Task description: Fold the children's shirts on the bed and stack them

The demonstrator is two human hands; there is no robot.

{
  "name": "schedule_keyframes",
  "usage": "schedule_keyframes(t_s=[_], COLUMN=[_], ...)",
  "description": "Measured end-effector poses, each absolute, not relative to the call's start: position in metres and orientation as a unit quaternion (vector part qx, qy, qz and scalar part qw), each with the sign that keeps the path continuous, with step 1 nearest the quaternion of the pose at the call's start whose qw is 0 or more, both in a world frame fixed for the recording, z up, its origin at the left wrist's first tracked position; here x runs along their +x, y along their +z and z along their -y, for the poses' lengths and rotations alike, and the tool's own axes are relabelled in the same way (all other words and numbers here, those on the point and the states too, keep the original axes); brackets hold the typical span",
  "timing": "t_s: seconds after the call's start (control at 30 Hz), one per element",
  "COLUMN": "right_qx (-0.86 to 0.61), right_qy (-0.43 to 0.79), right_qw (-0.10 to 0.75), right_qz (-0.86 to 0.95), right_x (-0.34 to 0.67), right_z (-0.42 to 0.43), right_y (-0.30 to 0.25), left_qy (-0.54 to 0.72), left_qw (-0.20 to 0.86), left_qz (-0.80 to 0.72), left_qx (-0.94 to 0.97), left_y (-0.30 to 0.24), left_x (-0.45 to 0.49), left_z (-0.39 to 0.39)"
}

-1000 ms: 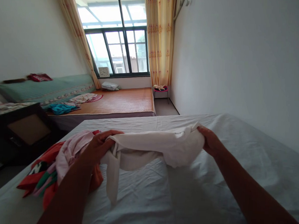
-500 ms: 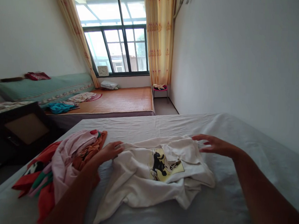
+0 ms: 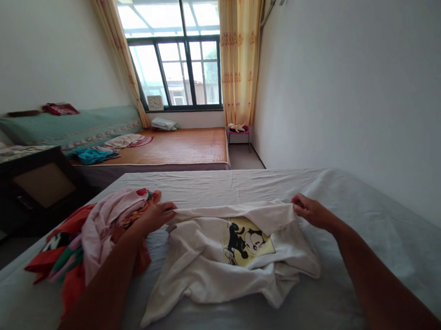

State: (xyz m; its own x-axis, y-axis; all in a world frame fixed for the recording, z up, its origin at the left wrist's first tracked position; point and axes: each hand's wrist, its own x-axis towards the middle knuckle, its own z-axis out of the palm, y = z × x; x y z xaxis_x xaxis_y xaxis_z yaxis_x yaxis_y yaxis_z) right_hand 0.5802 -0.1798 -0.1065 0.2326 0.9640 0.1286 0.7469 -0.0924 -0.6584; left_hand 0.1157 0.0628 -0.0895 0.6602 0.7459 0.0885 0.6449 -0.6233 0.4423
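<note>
A white T-shirt (image 3: 214,278) with a black cartoon cat on a yellow print lies wrinkled on the grey bed sheet (image 3: 350,231). At the shirt's far left corner, my left hand (image 3: 161,213) is closed, pinching the edge. My right hand (image 3: 312,209) pinches the far right corner, and the far edge is stretched taut between the two hands. Part of the fabric near the far edge is folded over the top of the print. Beside my left forearm lies a heap of clothes (image 3: 104,228) in pink, red, orange and green.
Beyond the sheet stands another bed with a brown mat (image 3: 184,143), carrying a blue garment (image 3: 95,156) and a light garment (image 3: 127,140). A dark cabinet (image 3: 38,190) is at the left. A small pink stool (image 3: 239,131) stands by the curtain, and a white wall (image 3: 357,93) runs along the right.
My right hand has closed on the shirt's far right corner, and my left hand pinches the left one. The far edge is pulled straighter, uncovering more of the cat print.
</note>
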Motion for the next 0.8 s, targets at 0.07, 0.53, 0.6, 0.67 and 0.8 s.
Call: schedule_keyframes(t_s=[0.07, 0.53, 0.6, 0.67, 0.8], right_qx=[-0.713, -0.638, -0.67, -0.706, -0.766], right_qy=[0.235, 0.182, 0.194, 0.264, 0.381], right_qw=[0.4, 0.612, 0.53, 0.414, 0.195], right_qz=[0.525, 0.431, 0.482, 0.51, 0.479], right_x=[0.587, 0.595, 0.594, 0.593, 0.584], right_z=[0.18, 0.084, 0.107, 0.141, 0.207], right_y=[-0.09, -0.053, -0.061, -0.074, -0.108], left_qy=[0.206, 0.431, 0.362, 0.257, 0.027], left_qw=[0.203, 0.507, 0.485, 0.459, 0.407], left_qz=[-0.407, -0.374, -0.354, -0.314, -0.215], left_qx=[0.866, 0.646, 0.713, 0.79, 0.887], left_y=[-0.079, -0.066, -0.074, -0.081, -0.084], left_x=[0.121, 0.221, 0.208, 0.187, 0.149], left_z=[-0.064, -0.088, -0.075, -0.059, -0.013])
